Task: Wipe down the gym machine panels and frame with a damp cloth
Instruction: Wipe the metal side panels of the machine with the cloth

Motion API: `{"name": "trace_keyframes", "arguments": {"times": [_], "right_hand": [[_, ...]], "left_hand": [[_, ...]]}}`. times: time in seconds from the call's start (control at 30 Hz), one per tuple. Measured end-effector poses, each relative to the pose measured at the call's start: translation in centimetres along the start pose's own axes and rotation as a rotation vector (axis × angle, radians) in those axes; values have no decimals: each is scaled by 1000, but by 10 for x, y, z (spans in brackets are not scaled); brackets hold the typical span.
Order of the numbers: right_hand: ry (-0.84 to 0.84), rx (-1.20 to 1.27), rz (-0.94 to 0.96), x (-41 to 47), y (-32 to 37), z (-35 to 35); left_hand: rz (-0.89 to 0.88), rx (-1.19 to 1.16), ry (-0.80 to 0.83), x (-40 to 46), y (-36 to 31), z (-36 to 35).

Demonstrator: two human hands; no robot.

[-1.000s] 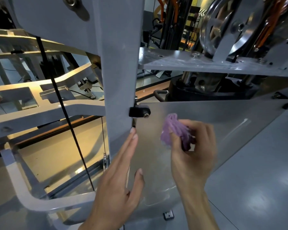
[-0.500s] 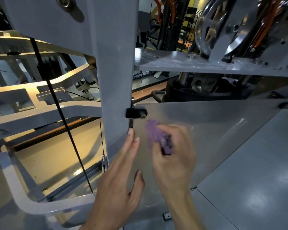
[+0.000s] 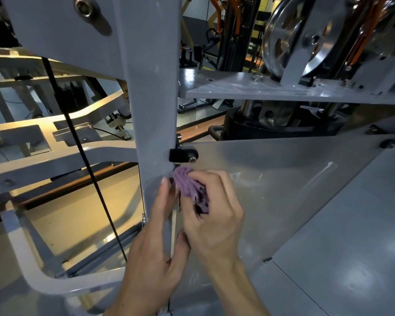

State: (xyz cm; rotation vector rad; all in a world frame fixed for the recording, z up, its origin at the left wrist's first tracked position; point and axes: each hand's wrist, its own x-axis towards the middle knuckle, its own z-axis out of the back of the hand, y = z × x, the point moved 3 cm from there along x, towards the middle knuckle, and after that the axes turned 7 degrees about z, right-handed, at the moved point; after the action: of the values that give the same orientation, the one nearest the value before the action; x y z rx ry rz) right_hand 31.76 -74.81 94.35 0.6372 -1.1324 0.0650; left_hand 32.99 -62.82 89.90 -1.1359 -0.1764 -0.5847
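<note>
My right hand grips a bunched purple cloth and presses it on the clear plastic panel, right at the panel's left edge under a black bracket. My left hand lies flat with straight fingers against the grey upright post of the machine frame, its thumb near the panel's edge. Smear marks show on the panel to the right of the cloth.
A grey shelf plate with a metal pulley wheel juts out above the panel. A black cable runs diagonally on the left past pale frame arms. Grey floor lies at the right; other gym machines stand behind.
My right hand has carried the cloth leftward across the panel to its left edge beside the post. The left hand has stayed on the post.
</note>
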Motion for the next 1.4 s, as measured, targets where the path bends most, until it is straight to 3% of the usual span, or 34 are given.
{"name": "trace_keyframes", "arguments": {"times": [0.17, 0.37, 0.53, 0.73, 0.87, 0.93, 1.17, 1.3, 1.4], "right_hand": [[-72, -73, -91, 6, -19, 19], [9, 9, 18, 2, -4, 1], [-80, -107, -142, 2, -36, 30], [37, 5, 24, -5, -16, 9], [-69, -122, -178, 1, -48, 40], [-132, -132, -188, 0, -49, 42], [36, -16, -38, -9, -22, 12], [-91, -148, -186, 0, -50, 42], [-106, -124, -138, -2, -39, 32]], "left_hand": [[16, 6, 3, -4, -1, -3], [15, 5, 3, -1, 2, 0], [14, 47, -19, -5, -1, -3], [23, 17, -11, -3, -1, -3], [66, 25, -20, -4, -3, -5], [78, 13, -13, -3, -2, -6], [27, 15, -49, -3, -2, -5], [40, 6, -63, -3, -2, -6], [29, 4, -47, -3, -2, -6]]}}
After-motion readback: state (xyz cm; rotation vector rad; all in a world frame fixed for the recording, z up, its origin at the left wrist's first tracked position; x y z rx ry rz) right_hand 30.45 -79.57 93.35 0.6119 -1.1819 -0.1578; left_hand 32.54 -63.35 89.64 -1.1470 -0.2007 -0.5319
